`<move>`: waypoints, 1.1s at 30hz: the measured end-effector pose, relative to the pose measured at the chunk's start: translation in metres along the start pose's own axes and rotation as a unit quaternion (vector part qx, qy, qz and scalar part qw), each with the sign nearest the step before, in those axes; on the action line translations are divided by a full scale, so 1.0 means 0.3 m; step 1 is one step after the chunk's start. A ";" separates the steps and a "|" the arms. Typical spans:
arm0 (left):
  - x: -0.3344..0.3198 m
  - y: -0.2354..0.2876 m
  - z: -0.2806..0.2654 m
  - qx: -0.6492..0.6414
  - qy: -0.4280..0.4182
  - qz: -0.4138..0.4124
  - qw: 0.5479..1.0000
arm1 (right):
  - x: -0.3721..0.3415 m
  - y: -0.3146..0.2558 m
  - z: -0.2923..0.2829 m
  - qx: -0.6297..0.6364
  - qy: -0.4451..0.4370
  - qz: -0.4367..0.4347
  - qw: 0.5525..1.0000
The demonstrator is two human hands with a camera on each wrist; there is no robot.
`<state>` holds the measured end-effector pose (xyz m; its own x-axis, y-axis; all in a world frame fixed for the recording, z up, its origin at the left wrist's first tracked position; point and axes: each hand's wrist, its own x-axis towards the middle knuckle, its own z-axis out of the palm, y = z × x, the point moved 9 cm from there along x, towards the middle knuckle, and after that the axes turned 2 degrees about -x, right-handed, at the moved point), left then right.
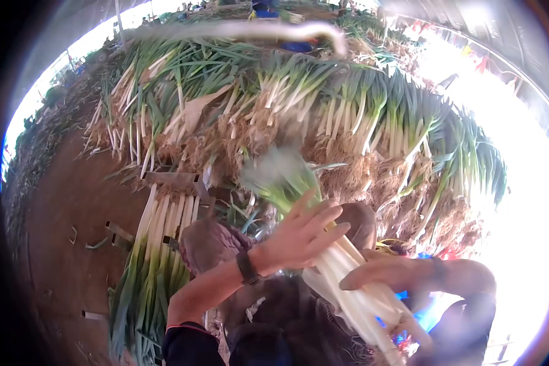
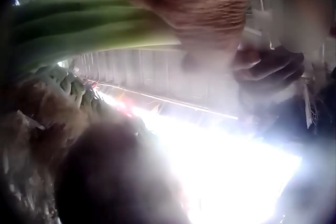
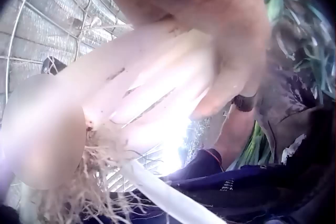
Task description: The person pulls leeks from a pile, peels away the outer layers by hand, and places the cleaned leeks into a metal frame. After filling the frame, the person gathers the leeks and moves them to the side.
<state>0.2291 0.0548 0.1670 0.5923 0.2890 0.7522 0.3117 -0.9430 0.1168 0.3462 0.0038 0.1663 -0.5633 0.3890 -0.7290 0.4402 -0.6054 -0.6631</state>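
Note:
A bundle of leeks slants across the lap, its green leaves toward the upper left and roots at lower right. My left hand lies over the green-white part with fingers spread. My right hand grips the white stalks lower down. In the left wrist view, green stalks pass under the left hand. The right wrist view shows the right hand wrapped over the white stalks, with roots hanging below.
A long row of leeks with roots toward me lies ahead. Another leek pile rests at the left by a metal bracket. Brown ground spreads at far left. Knees flank the bundle.

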 end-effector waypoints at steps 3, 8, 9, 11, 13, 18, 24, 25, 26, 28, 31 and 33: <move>0.023 0.067 0.017 0.030 0.030 0.026 0.999 | -0.054 0.027 0.000 -0.078 -0.041 -0.058 0.994; 0.074 -0.011 0.016 0.029 0.087 -0.109 0.990 | -0.042 -0.116 -0.086 0.007 -0.115 -0.311 0.943; 0.080 -0.059 0.012 0.055 0.121 -0.163 0.978 | -0.032 -0.141 -0.119 0.038 -0.135 -0.351 0.926; 0.069 -0.109 -0.015 0.059 0.123 -0.229 0.964 | -0.016 -0.165 -0.190 0.055 -0.139 -0.392 0.908; 0.050 -0.169 0.016 0.066 0.114 -0.269 0.954 | -0.007 -0.182 -0.247 0.018 -0.110 -0.416 0.903; 0.003 -0.255 0.068 0.073 0.126 -0.288 0.946 | 0.026 -0.252 -0.308 -0.185 0.159 -0.395 0.886; -0.162 -0.524 0.170 -0.179 0.094 -0.388 0.899 | 0.047 -0.370 -0.466 -0.242 0.384 -0.406 0.793; -0.172 -0.535 0.177 -0.180 0.091 -0.393 0.897 | 0.034 -0.380 -0.490 -0.181 0.414 -0.410 0.792; -0.177 -0.542 0.177 -0.180 0.098 -0.400 0.894 | 0.026 -0.407 -0.506 -0.189 0.448 -0.465 0.740; -0.161 -0.538 0.155 -0.181 0.104 -0.410 0.888 | 0.032 -0.444 -0.504 -0.177 0.449 -0.475 0.736; -0.168 -0.523 0.223 -0.308 -0.005 -0.466 0.830 | 0.026 -0.487 -0.474 -0.174 0.458 -0.461 0.739; -0.227 -0.585 0.283 -0.336 0.015 -0.494 0.802 | 0.001 -0.502 -0.452 -0.194 0.494 -0.477 0.701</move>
<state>0.1971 0.2145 0.0404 0.2811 0.9552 0.0930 0.1412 -0.1370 0.9805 0.3746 0.1893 0.2429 -0.0570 0.8954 0.4417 0.4578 0.4166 -0.7854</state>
